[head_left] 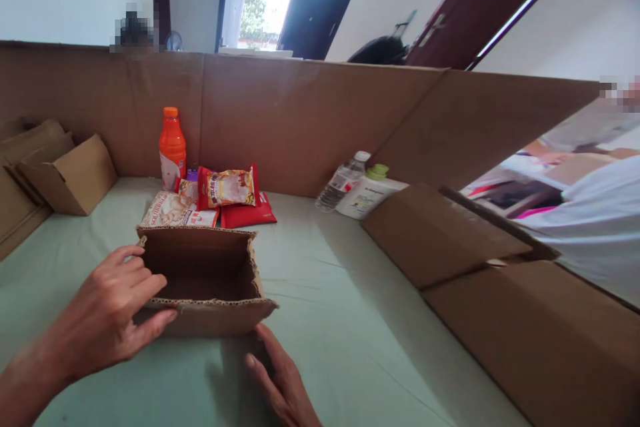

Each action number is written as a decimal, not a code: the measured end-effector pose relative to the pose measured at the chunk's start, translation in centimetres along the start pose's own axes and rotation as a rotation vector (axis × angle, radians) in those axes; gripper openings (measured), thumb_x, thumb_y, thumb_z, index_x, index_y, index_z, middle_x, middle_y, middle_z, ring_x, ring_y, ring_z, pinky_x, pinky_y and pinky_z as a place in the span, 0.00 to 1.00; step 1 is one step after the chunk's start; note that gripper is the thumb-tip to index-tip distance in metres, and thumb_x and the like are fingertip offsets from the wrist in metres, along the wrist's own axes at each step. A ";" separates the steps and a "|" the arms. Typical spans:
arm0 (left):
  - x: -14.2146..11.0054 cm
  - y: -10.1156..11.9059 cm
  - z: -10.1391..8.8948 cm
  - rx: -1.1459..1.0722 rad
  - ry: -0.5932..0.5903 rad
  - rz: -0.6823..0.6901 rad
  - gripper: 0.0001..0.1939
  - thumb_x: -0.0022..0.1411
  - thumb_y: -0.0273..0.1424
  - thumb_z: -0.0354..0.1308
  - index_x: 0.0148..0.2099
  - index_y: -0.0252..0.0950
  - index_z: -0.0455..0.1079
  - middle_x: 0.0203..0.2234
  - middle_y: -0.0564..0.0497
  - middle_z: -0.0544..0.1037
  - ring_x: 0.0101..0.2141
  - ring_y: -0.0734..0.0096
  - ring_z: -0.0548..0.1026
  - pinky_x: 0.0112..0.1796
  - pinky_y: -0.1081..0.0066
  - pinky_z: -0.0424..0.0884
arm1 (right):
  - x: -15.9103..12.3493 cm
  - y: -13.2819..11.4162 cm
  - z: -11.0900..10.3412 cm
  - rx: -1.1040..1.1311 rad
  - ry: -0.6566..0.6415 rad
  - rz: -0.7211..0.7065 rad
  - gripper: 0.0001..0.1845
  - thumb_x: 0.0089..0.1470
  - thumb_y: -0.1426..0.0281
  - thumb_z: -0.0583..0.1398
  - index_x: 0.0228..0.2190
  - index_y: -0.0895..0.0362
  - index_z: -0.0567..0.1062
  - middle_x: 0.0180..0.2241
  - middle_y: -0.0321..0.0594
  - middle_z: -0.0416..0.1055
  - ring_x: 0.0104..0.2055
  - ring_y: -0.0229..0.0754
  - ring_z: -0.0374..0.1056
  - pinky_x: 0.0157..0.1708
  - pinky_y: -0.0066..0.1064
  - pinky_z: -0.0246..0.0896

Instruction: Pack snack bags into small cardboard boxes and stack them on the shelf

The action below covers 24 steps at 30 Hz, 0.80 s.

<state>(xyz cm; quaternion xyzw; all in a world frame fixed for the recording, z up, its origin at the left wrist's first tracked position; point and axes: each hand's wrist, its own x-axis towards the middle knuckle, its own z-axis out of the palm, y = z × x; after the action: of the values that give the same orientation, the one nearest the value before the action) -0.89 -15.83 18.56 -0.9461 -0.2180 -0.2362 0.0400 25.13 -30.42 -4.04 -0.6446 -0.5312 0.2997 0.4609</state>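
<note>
An open-topped cardboard box (215, 320) with torn, ragged rims stands on the pale green cloth in front of me; its inside looks bare. My left hand (125, 303) grips the box's near left corner, thumb outside the front wall and fingers over the rim. At the near right corner, low down, my right hand (280, 377) has thumb and index finger apart, the fingertip at or against the box. Its other fingers are hidden. Just behind the box lie a white snack bag (173, 209), a red snack packet (229, 188) and a flat red packet (250, 213).
An orange drink bottle (173, 150) stands behind the packets. To the right, a clear water bottle (340, 185) leans beside a white bottle with a green cap (370, 195). Cardboard walls (300, 120) surround the cloth, with cardboard boxes (83, 173) at left. Another person's sleeve (595, 207) shows at right.
</note>
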 end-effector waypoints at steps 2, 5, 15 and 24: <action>-1.0 -0.2 -0.2 0.041 0.106 0.005 0.07 0.64 0.31 0.60 0.45 0.36 0.72 0.27 0.53 0.75 0.29 0.65 0.74 0.53 0.50 0.69 | 0.1 0.3 0.0 -0.013 -0.006 -0.043 0.29 0.62 0.55 0.58 0.62 0.52 0.70 0.62 0.46 0.67 0.63 0.52 0.65 0.62 0.44 0.63; -3.1 -0.5 -0.2 0.062 0.224 -0.013 0.12 0.61 0.30 0.63 0.47 0.36 0.71 0.31 0.51 0.77 0.35 0.63 0.76 0.54 0.51 0.67 | 0.1 1.3 0.5 -0.046 0.027 -0.090 0.28 0.62 0.56 0.59 0.61 0.51 0.70 0.61 0.46 0.69 0.62 0.52 0.66 0.61 0.44 0.65; -6.8 0.5 2.2 -0.127 0.398 -0.222 0.15 0.62 0.19 0.55 0.50 0.36 0.71 0.46 0.46 0.76 0.50 0.65 0.75 0.53 0.66 0.71 | 0.5 1.0 -0.6 -0.129 0.097 -0.141 0.23 0.60 0.53 0.59 0.51 0.51 0.78 0.50 0.47 0.78 0.51 0.53 0.76 0.48 0.41 0.76; -6.9 -0.3 2.9 -0.143 0.454 -0.143 0.14 0.57 0.18 0.55 0.44 0.36 0.72 0.39 0.48 0.80 0.48 0.66 0.77 0.53 0.66 0.74 | 16.0 -10.7 -10.3 -0.494 0.175 -0.450 0.15 0.63 0.64 0.54 0.45 0.53 0.77 0.52 0.46 0.77 0.52 0.50 0.74 0.51 0.43 0.71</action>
<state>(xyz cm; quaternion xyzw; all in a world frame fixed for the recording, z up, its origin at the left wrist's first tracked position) -5.26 -17.78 12.83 -0.8513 -0.2528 -0.4597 0.0040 33.87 -17.81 11.43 -0.6269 -0.6749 -0.0036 0.3893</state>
